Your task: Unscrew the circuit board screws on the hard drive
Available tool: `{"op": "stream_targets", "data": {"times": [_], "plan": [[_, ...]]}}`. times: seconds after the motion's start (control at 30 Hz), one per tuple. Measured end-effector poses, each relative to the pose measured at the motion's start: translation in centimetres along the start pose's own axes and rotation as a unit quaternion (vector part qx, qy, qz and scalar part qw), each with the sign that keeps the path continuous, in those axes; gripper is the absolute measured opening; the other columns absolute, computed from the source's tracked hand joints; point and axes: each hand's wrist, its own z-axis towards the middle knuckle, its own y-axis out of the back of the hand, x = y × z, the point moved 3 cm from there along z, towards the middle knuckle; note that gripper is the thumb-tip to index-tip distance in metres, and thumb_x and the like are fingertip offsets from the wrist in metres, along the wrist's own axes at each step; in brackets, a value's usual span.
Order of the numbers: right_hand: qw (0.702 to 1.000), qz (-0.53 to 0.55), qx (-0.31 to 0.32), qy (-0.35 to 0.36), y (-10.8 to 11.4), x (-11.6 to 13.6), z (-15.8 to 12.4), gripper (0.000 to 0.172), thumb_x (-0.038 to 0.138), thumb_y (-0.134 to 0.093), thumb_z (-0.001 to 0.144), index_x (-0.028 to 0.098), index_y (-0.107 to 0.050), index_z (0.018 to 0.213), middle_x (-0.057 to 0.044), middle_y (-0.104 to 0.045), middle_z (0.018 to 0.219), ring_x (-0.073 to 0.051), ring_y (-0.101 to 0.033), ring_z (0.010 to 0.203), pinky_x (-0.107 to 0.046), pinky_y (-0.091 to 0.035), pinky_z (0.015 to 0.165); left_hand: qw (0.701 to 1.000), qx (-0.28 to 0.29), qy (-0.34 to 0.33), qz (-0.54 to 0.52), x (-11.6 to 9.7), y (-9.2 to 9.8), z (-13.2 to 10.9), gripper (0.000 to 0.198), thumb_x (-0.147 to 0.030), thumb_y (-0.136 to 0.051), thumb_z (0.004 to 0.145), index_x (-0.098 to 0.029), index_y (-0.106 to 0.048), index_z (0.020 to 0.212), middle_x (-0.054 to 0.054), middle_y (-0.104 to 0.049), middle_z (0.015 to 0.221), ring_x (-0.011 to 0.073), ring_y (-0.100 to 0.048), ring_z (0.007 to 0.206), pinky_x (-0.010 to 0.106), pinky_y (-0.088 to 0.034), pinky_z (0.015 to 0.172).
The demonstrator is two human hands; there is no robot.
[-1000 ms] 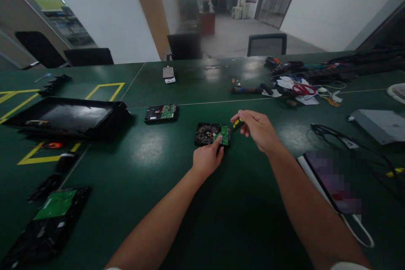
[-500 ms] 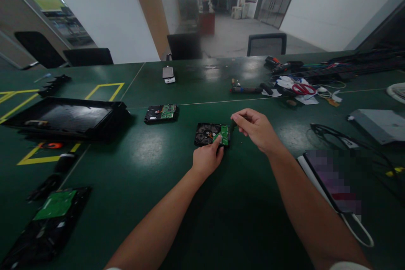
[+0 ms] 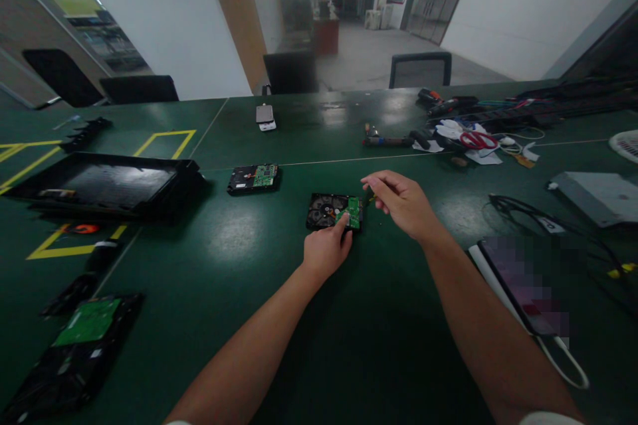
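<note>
Comparing with a second ago: the screwdriver [image 3: 369,198] handle is now almost hidden inside the right hand [image 3: 401,204], whose fingers are curled shut round it and rolled slightly toward 9 o'clock; the tip cannot be made out. The hard drive [image 3: 326,210] is unmoved at the centre of the table [image 3: 249,239], pinned from 6 o'clock by the left hand [image 3: 326,249], fingers loosely bent, one fingertip pressed on the green board [image 3: 353,211], nothing gripped. This is read as a twist under way at the board's 3 o'clock edge; a second drive [image 3: 254,178] is left at 10 o'clock.
</note>
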Motion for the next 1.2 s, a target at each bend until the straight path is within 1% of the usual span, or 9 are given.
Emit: {"op": "stream_targets", "data": {"times": [0.13,0.33,0.43,0.53,0.7,0.8,0.93,1.07,1.2], "plan": [[1.0,0.006,0.001,-0.007,-0.1,-0.3,0.0,0.036,0.053,-0.055,0.099,0.025,-0.074,0.111,-0.004,-0.07,0.099,-0.011,-0.057,0.063,-0.026,-0.043,0.051,1.0,0.002,-0.001,-0.003,0.0,-0.1,0.0,0.053,-0.049,-0.039,0.101,-0.034,-0.045,0.152,0.006,-0.077,0.098,0.026,-0.074,0.084,0.036,-0.053,0.073],[0.999,0.014,0.017,-0.027,-0.2,-0.8,0.1,0.046,0.057,-0.048,0.1,0.021,-0.074,0.114,-0.002,-0.064,0.072,-0.014,-0.058,0.062,-0.028,-0.046,0.056,1.0,-0.001,-0.001,-0.004,0.0,-0.1,0.0,0.053,-0.049,-0.039,0.101,-0.034,-0.045,0.152,0.007,-0.077,0.099,0.0263,-0.074,0.084,0.035,-0.053,0.072],[0.999,-0.001,0.014,-0.034,-0.1,-0.9,0.1,0.05,0.06,-0.047,0.1,0.02,-0.073,0.115,-0.002,-0.064,0.07,-0.015,-0.058,0.06,-0.029,-0.046,0.057,1.0,0.001,-0.001,-0.004,0.0,-0.1,0.0,0.053,-0.049,-0.039,0.101,-0.034,-0.045,0.152,0.006,-0.077,0.098,0.0264,-0.074,0.084,0.036,-0.053,0.072],[0.999,-0.043,0.007,-0.027,-0.1,-0.7,0.0,0.052,0.062,-0.044,0.1,0.021,-0.074,0.113,-0.001,-0.064,0.068,-0.015,-0.058,0.059,-0.03,-0.046,0.058,1.0,0.006,0.001,-0.003,0.0,0.0,0.0,0.054,-0.049,-0.039,0.101,-0.035,-0.044,0.152,0.006,-0.077,0.099,0.026,-0.074,0.085,0.036,-0.053,0.074],[0.991,-0.125,-0.042,0.005,0.1,-0.3,-0.1,0.048,0.06,-0.046,0.101,0.022,-0.076,0.106,-0.003,-0.068,0.075,-0.017,-0.063,0.065,-0.031,-0.046,0.063,1.0,0.004,0.001,-0.002,0.0,0.0,0.0,0.053,-0.049,-0.039,0.101,-0.035,-0.045,0.152,0.006,-0.077,0.099,0.0262,-0.074,0.084,0.035,-0.053,0.073],[0.982,-0.167,-0.073,0.045,0.2,0.1,-0.1,0.044,0.056,-0.047,0.102,0.023,-0.076,0.104,-0.004,-0.071,0.081,-0.018,-0.065,0.072,-0.033,-0.047,0.07,1.0,0.002,0.002,-0.003,0.0,0.0,0.0,0.053,-0.049,-0.04,0.101,-0.035,-0.045,0.152,0.007,-0.077,0.099,0.0261,-0.074,0.084,0.035,-0.053,0.073],[0.973,-0.189,-0.093,0.095,0.3,0.6,-0.2,0.04,0.051,-0.048,0.103,0.023,-0.077,0.101,-0.005,-0.073,0.091,-0.02,-0.067,0.082,-0.034,-0.049,0.075,1.0,0.005,0.004,-0.003,0.1,-0.1,0.0,0.053,-0.049,-0.04,0.101,-0.035,-0.044,0.152,0.007,-0.077,0.101,0.0258,-0.074,0.086,0.035,-0.053,0.075],[0.974,-0.176,-0.104,0.094,0.3,0.6,-0.2,0.037,0.05,-0.05,0.102,0.024,-0.076,0.101,-0.006,-0.074,0.099,-0.021,-0.068,0.086,-0.034,-0.05,0.073,1.0,0.008,0.003,-0.004,0.0,0.0,-0.1,0.053,-0.049,-0.04,0.101,-0.035,-0.043,0.153,0.007,-0.077,0.101,0.0254,-0.074,0.086,0.036,-0.054,0.076],[0.978,-0.16,-0.105,0.08,0.2,0.4,-0.3,0.036,0.052,-0.051,0.101,0.026,-0.076,0.105,-0.006,-0.075,0.103,-0.021,-0.069,0.083,-0.034,-0.051,0.068,1.0,0.004,0.002,-0.001,0.0,0.2,-0.1,0.053,-0.048,-0.04,0.101,-0.034,-0.044,0.153,0.007,-0.077,0.1,0.0254,-0.074,0.085,0.035,-0.054,0.075]]}}
